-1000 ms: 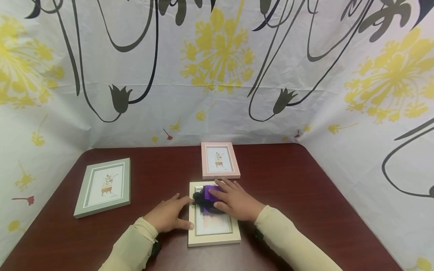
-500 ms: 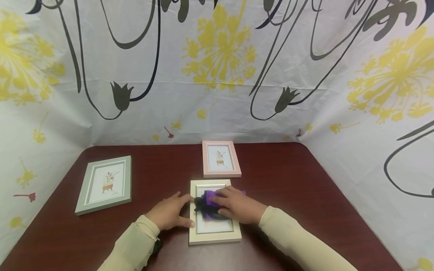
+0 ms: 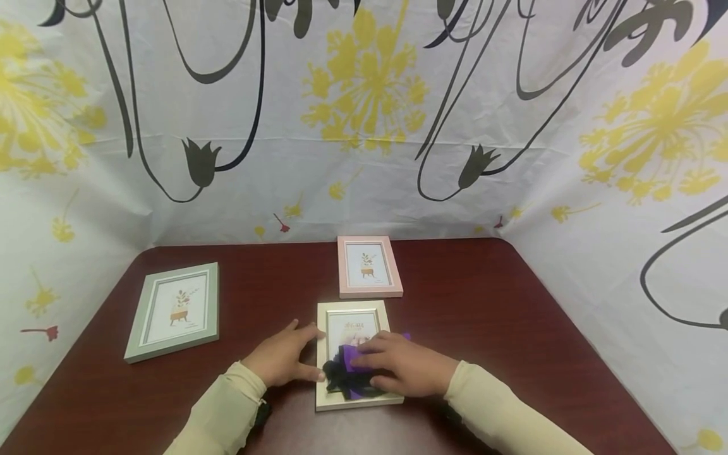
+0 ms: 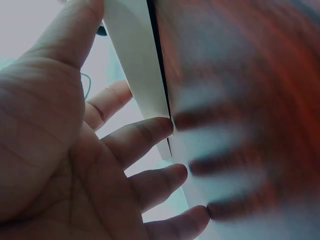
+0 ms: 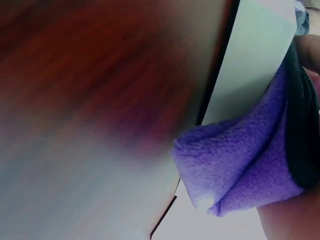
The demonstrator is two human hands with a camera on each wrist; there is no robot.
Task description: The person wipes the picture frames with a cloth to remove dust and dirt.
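We see a purple and black cloth (image 5: 240,160), a cream frame (image 3: 344,325), a pink frame (image 3: 370,266), a green frame (image 3: 174,312), cream sleeves (image 3: 218,404), a red-brown desk (image 3: 478,303) and a white backdrop (image 3: 284,76) patterned with yellow blooms (image 3: 372,82) and grey tulips (image 3: 201,163).

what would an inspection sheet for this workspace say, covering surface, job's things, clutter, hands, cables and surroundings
Surface: glossy dark red-brown table
Job's things: rectangular cream picture frame, lying flat; fuzzy purple-and-dark cloth, bunched over much of its near half
Clutter: rectangular pale green picture frame at left; rectangular pink picture frame beyond the cream one
Hands: left hand touches the cream frame's left edge; right hand holds the cloth
Cables: nothing seen
Surroundings: white backdrop printed with yellow and grey flowers
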